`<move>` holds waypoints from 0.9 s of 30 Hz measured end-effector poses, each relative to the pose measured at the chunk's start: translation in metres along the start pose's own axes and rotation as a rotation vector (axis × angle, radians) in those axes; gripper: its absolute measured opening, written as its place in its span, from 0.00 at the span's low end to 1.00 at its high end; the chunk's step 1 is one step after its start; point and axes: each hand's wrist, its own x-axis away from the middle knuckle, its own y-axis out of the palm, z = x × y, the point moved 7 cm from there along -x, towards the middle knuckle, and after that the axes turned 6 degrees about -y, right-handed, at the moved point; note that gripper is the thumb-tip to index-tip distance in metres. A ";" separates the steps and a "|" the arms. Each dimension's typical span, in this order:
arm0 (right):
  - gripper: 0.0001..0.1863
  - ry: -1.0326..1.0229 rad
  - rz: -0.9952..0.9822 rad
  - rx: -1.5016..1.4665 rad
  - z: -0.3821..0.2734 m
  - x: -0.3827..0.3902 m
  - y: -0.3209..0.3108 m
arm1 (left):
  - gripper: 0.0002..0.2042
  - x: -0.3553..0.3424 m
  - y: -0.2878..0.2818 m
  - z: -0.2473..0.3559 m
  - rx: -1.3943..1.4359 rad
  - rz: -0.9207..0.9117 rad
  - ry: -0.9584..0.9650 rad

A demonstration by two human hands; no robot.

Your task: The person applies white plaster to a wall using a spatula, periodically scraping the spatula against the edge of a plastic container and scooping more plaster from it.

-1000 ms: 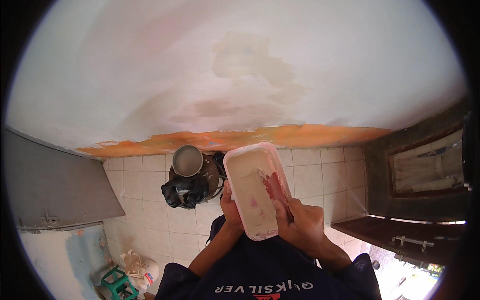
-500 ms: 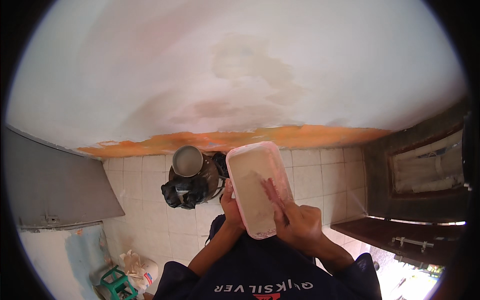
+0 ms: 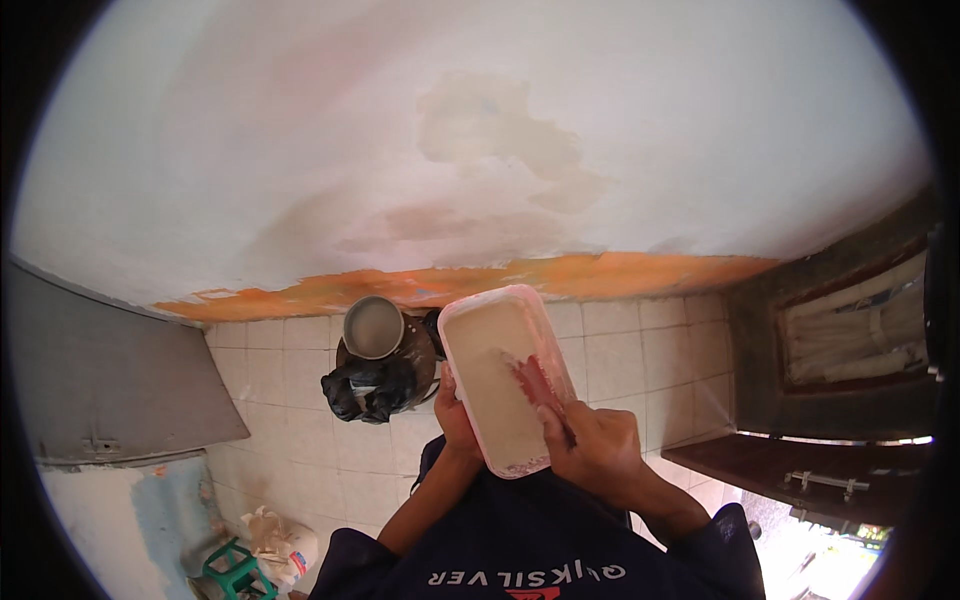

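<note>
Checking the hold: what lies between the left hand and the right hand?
The head view shows the pink tray of pale paste between left hand and right hand.

- Grips: two, one left hand (image 3: 458, 422) and one right hand (image 3: 597, 446)
- Tubs: one, rectangular and pink-rimmed (image 3: 548, 325)
- Lots of pale paste (image 3: 488, 345): one
- Scrapers: one, red (image 3: 533, 381)
- Pans: one, round and grey (image 3: 373, 355)
- Surfaces: one, brown, seemingly round (image 3: 419, 346)
- Black plastic bundles: one in plain sight (image 3: 370, 390); a second dark piece (image 3: 432, 326) is too hidden to identify
- Stools: one, green (image 3: 238, 570)
- Buckets: one, white (image 3: 304, 547)
- Heaps of crumpled brown paper (image 3: 266, 530): one
- Dark sleeves: two, one left (image 3: 350, 562), one right (image 3: 727, 552)
- Door panels: two, one grey (image 3: 120, 365), one brown (image 3: 745, 464)
- Pale curtains (image 3: 855, 335): one
- Orange bands on the wall: one (image 3: 600, 272)
- Floor tiles (image 3: 610, 360): many, too covered for an exact count
</note>
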 end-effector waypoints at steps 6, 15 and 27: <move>0.06 -0.023 0.122 0.154 0.000 -0.020 -0.014 | 0.27 -0.001 -0.007 -0.002 -0.061 0.084 0.000; 0.08 0.122 0.059 0.027 -0.014 -0.022 0.018 | 0.28 -0.002 -0.005 -0.002 0.058 -0.053 -0.017; 0.09 0.149 0.056 -0.105 -0.021 -0.021 0.020 | 0.26 -0.004 -0.008 -0.001 0.185 -0.099 0.014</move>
